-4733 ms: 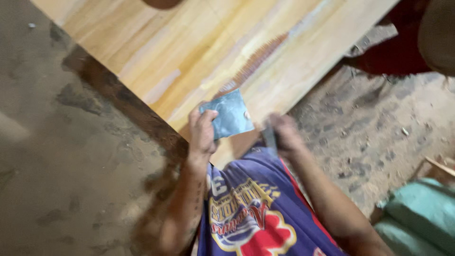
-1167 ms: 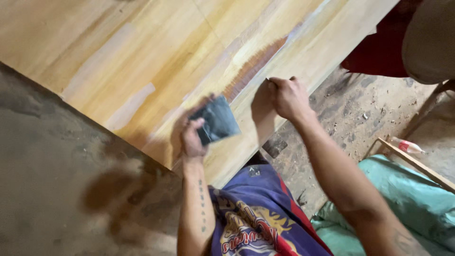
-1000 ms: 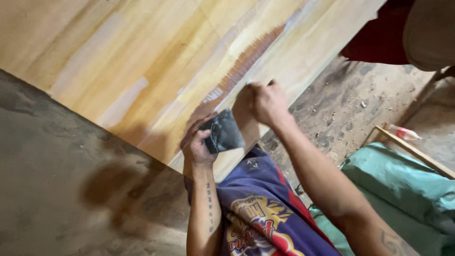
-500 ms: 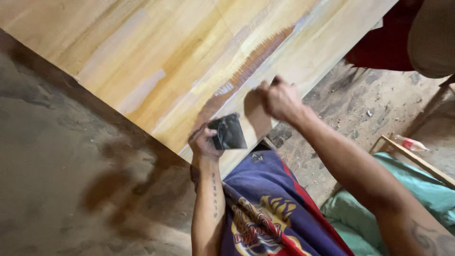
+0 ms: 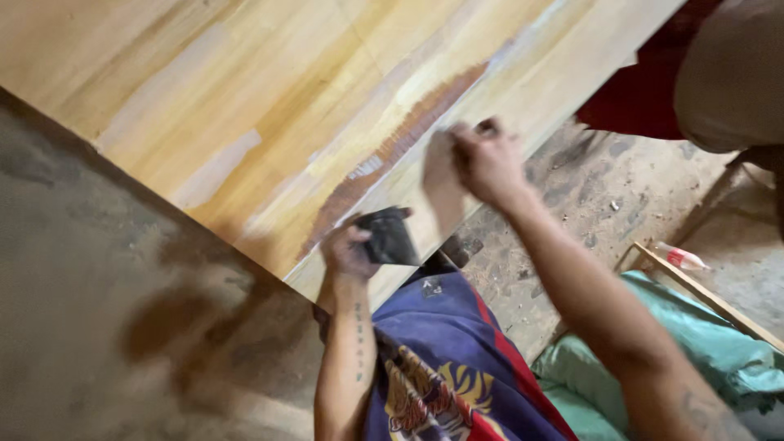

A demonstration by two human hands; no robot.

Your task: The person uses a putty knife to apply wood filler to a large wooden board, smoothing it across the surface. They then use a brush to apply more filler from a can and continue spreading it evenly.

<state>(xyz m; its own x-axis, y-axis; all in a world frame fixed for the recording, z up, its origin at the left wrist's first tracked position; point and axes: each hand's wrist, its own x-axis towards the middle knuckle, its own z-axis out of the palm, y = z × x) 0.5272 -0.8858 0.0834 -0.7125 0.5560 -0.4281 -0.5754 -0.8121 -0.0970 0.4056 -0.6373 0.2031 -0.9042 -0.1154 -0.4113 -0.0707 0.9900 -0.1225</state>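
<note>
- The wooden board (image 5: 269, 106) is a big pale panel of glued strips, lying slantwise over the dirt floor (image 5: 90, 310).
- A brown streak (image 5: 400, 143) runs along the board close to its near edge.
- The left hand (image 5: 347, 249) rests at the near edge of the board, just below the lower end of the streak, fingers wrapped around a small dark pad (image 5: 390, 237).
- The pad is tilted and lies against the board's edge; it is too blurred to tell its kind.
- The right hand (image 5: 486, 159) is clenched over the board's edge, farther up the streak; whether it pinches something cannot be told.
- A green sack (image 5: 702, 351) lies on the floor right of the board.
- A small plastic bottle (image 5: 679, 258) and a wooden strip (image 5: 710, 298) lie beside the sack.
</note>
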